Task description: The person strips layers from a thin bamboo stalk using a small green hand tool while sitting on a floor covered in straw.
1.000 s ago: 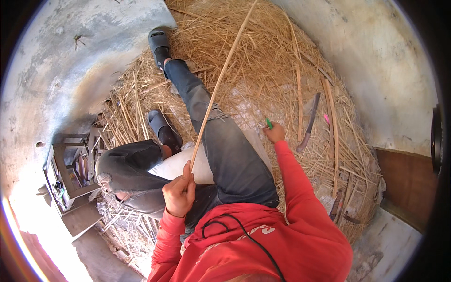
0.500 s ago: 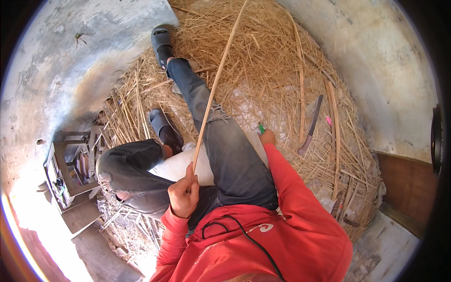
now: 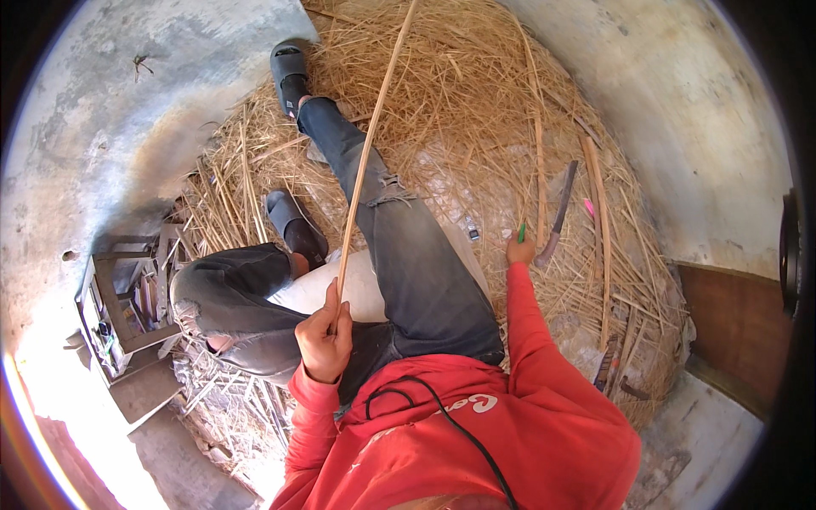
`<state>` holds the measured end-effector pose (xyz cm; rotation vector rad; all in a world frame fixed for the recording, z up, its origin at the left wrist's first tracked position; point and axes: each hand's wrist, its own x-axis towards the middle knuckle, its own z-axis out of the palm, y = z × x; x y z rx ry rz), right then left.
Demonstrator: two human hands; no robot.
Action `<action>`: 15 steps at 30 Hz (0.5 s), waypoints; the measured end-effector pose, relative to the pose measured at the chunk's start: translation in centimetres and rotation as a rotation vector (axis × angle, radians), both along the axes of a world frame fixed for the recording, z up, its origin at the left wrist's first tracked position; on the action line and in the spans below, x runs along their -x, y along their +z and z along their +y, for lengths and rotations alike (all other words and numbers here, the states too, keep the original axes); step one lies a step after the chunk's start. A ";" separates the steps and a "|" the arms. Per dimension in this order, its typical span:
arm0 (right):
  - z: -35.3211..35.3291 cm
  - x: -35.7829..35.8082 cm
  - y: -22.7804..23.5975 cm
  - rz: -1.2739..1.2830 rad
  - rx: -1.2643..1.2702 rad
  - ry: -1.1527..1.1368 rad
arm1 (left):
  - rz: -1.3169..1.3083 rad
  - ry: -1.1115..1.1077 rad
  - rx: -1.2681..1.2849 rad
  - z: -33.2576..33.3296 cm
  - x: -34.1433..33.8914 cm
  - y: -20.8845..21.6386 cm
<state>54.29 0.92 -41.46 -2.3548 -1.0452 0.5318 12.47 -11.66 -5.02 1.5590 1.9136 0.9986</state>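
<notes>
My left hand (image 3: pixel 325 343) grips the lower end of a long, thin bamboo strip (image 3: pixel 367 153). The strip slants up and away over my leg, past the top edge of the picture. Out to the right, my right hand (image 3: pixel 520 250) is closed round a small green object (image 3: pixel 522 231) whose tip shows above the fingers; I cannot make out its kind. Just right of that hand lies a long knife (image 3: pixel 564 204), its dark blade pointing away and its brown handle near my fingers. Left of the hand, a small grey-and-dark item (image 3: pixel 472 228) lies on the floor.
Straw-like shavings (image 3: pixel 442 93) cover much of the floor. Long wooden strips (image 3: pixel 601 229) lie beyond the knife, with a pink scrap (image 3: pixel 589 207) beside them. A wooden frame (image 3: pixel 127 297) stands at left. Concrete walls (image 3: pixel 671 110) curve round, and a pale sack-like seat (image 3: pixel 361 289) is under my legs.
My right hand has moved right with the green object, away from my thigh and toward the knife handle, uncovering the small grey item. My left hand and the bamboo strip have shifted slightly left.
</notes>
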 end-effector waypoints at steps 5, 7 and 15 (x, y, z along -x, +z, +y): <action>1.2 -0.9 3.5 0.093 -0.141 0.095 | -0.031 -0.022 -0.024 -0.3 -0.5 0.4; 1.9 -1.2 3.9 0.295 -0.215 0.127 | -0.017 -0.034 -0.033 -0.5 -0.6 0.6; 3.0 2.1 6.9 0.473 -0.326 0.046 | -0.007 -0.009 -0.031 -2.4 -0.9 0.6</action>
